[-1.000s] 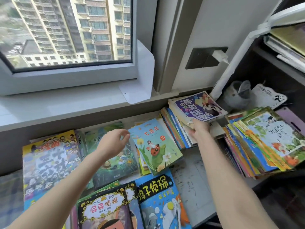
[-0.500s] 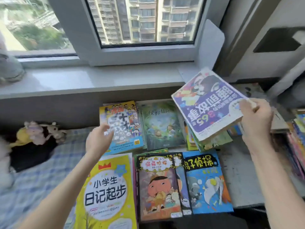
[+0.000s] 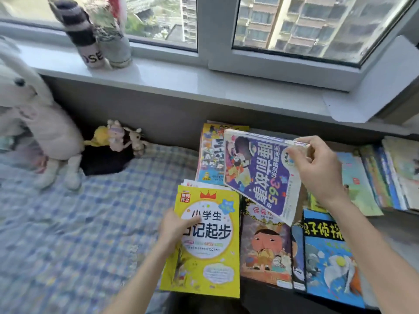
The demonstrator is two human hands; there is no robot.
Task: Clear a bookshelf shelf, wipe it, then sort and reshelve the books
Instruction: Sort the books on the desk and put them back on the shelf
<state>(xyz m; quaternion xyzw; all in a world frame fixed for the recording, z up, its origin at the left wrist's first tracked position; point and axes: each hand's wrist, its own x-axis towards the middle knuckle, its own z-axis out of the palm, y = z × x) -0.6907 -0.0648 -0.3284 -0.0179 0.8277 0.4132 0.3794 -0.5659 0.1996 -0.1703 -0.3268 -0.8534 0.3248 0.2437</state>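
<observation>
My right hand (image 3: 317, 168) grips a thick purple storybook (image 3: 258, 175) by its right edge and holds it in the air above the laid-out books. My left hand (image 3: 175, 225) holds the left edge of a yellow book (image 3: 208, 264), thumb on the cover. To the right of the yellow book lie a cartoon-face book (image 3: 265, 250) and a blue detective book (image 3: 328, 261). A comic-cover book (image 3: 209, 155) lies behind, partly hidden by the purple one. More books (image 3: 385, 177) are stacked at the right.
A blue checked bedcover (image 3: 79, 223) spreads to the left. A white plush rabbit (image 3: 34, 114) and small plush toys (image 3: 118, 137) sit at its back. A striped bottle (image 3: 84, 35) stands on the white window sill (image 3: 181, 75).
My right hand carried the purple book left and lower over the book rows. My left hand dropped from the air onto the yellow book's left edge. The view swung left.
</observation>
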